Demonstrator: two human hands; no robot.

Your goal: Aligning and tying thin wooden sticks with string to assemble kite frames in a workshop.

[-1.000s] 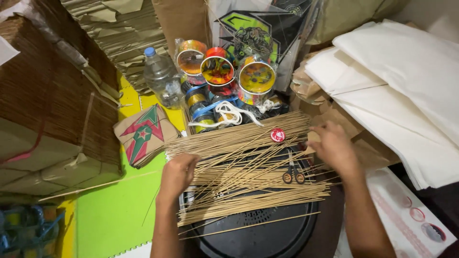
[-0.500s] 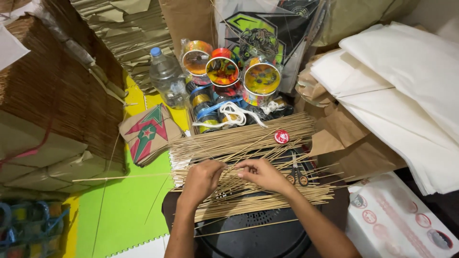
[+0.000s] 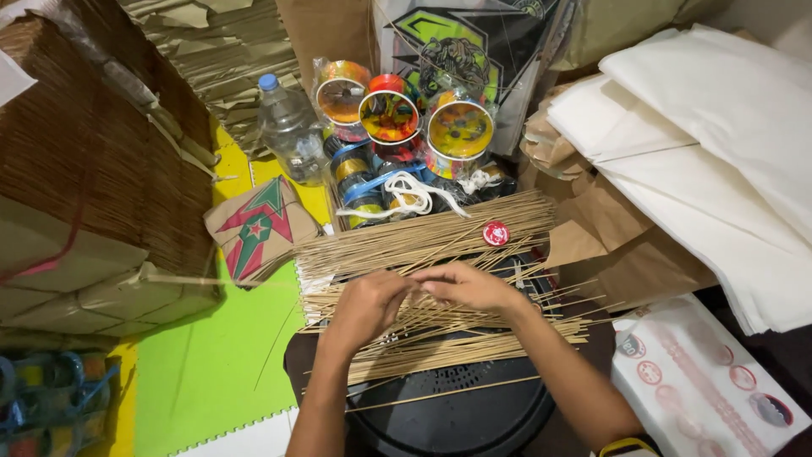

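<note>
Head-camera view: your left hand (image 3: pixel 365 306) and right hand (image 3: pixel 468 286) met, fingertips together, over a loose spread of thin tan bamboo sticks (image 3: pixel 423 245) lying across a round black perforated fan housing (image 3: pixel 457 415). Both hands were curled and appeared to pinch one or two sticks between them, though exactly which sticks cannot be told. By the look of it, the sorting was well short of finished: most sticks lay fanned and crossed, only the upper rows roughly parallel, and no tied bundle showed. A small red round cap (image 3: pixel 496 233) sat on the sticks just beyond your right hand. Behind stood colourful plastic string spools (image 3: pixel 391 114), a clear plastic bottle with a blue cap (image 3: pixel 288 131) and a folded brown paper kite with a red and green star (image 3: pixel 258 224). White paper sheets (image 3: pixel 719 127) were stacked to the right, over a green foam mat (image 3: pixel 211 364).
</note>
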